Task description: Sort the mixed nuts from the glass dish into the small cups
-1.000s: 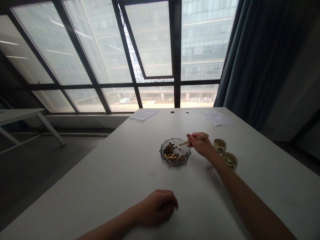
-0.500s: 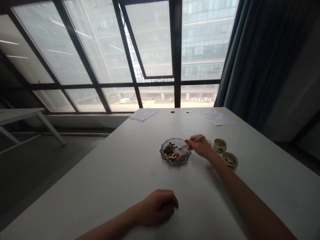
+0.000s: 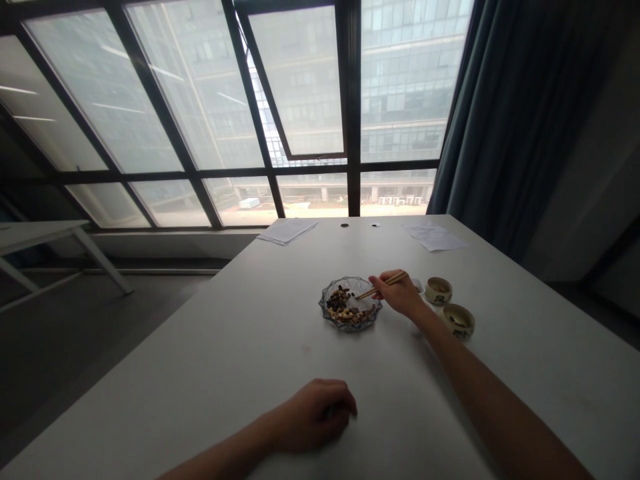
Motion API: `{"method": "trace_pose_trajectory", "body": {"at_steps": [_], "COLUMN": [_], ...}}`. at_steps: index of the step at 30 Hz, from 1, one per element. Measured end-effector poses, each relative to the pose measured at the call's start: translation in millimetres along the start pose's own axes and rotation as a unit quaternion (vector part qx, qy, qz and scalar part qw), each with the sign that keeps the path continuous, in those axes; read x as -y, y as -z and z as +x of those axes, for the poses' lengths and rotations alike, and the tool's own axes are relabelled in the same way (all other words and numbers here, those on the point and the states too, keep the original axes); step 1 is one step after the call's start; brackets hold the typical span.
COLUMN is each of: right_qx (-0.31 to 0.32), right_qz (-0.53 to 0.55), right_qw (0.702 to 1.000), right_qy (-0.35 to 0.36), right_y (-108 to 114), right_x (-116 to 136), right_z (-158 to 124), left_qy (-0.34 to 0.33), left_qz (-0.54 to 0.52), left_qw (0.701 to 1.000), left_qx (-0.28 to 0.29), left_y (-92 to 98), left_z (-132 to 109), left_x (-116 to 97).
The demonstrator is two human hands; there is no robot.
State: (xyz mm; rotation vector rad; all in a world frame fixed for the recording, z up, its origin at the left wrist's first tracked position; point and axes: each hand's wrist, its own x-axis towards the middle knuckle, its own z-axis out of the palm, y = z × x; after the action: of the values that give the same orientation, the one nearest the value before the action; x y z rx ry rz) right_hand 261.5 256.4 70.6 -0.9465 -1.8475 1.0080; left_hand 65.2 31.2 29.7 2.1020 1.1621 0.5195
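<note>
My right hand (image 3: 397, 292) is closed around a pair of wooden chopsticks (image 3: 380, 287). Their tips reach over the inside of a clear scalloped glass dish (image 3: 325, 313), near a few dark seeds. Mixed nuts and dark seeds (image 3: 343, 303) lie along the left and front of that dish. Beside my right wrist stand two cream-coloured cups with dark markings, a farther cup (image 3: 439, 291) and a nearer cup (image 3: 458, 321), each with small pieces inside. A small pale dish (image 3: 417, 286) is partly hidden behind my hand. My left hand (image 3: 317, 415) rests on the table nearer to me, its fingers curled with nothing visible in them.
The white table (image 3: 240, 347) runs toward the windows. Stacked papers (image 3: 287, 231) lie at its far left and a loose sheet (image 3: 434, 235) at its far right. Another white table (image 3: 45, 230) stands to the left. A dark blue curtain (image 3: 495, 133) hangs at the right.
The chopstick tips have shifted slightly left within the glass dish, with my right hand following a little. My left hand has stayed in place.
</note>
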Motion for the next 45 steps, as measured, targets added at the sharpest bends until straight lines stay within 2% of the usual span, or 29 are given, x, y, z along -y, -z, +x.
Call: {"method": "trace_pose_trajectory", "body": {"at_steps": [13,23,28,32,38,41,45], "right_qx": [0.001,-0.043,-0.063,-0.076,-0.123,-0.170,-0.228], "right_qz": [0.020,0.035,0.043,0.045,0.021,-0.019,-0.053], "right_qw": [1.000,0.998,0.997,0.996,0.991,0.983,0.969], "right_qy": [-0.009,-0.003,-0.009,-0.013,-0.042,-0.059,-0.079], "right_y": [-5,-10,-2,23,93,126,155], "right_x": [0,-3,9,33,69,80,85], "right_z": [0,1,1,-1,-19,-33,-48], "left_qy": [-0.011,-0.002,0.001,0.004,0.005,0.003,0.011], "left_qz": [-0.003,-0.003,-0.004,-0.003,0.002,0.002,0.008], "left_qw": [1.000,1.000,1.000,1.000,1.000,1.000,1.000], "left_qx": [-0.009,-0.004,-0.003,0.002,0.006,0.002,0.007], "left_y": [-1.2,-1.3,-0.6,0.4,-0.2,-0.8,-0.2], "left_z": [0,0,0,0,0,0,-1], "left_x": [3,4,3,2,4,5,3]}}
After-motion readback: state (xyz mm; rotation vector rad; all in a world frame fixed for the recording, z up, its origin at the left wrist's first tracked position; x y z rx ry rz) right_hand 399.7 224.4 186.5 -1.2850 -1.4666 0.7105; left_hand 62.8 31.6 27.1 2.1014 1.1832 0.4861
